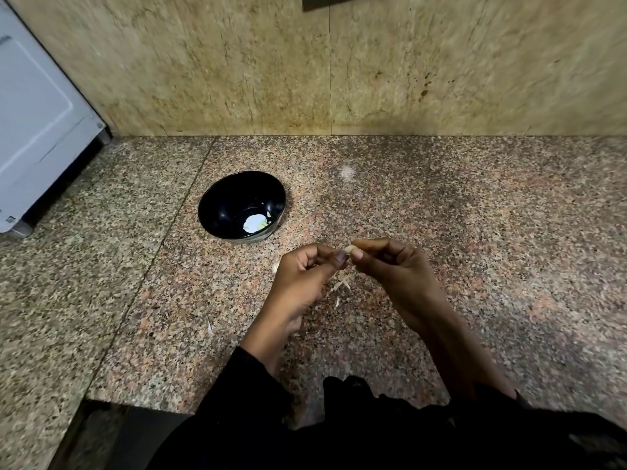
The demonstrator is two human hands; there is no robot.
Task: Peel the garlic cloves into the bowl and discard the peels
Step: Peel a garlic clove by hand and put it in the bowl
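We hold a garlic clove [348, 249] between both hands above the granite counter [475, 232], only its pale tip showing between the fingertips. Our left hand [305, 276] pinches it with thumb and curled fingers, and our right hand [390, 266] pinches it from the other side, thumb against forefinger, the two thumbs almost touching. The black bowl [217, 205] stands on the counter just beyond and to the left of the hands, apart from them, with something pale lying at its bottom; we cannot tell exactly what. A few thin peels [342, 283] lie scattered on the counter beneath and near the hands. A white appliance [37, 123] stands at the far left against the stone wall [237, 62].
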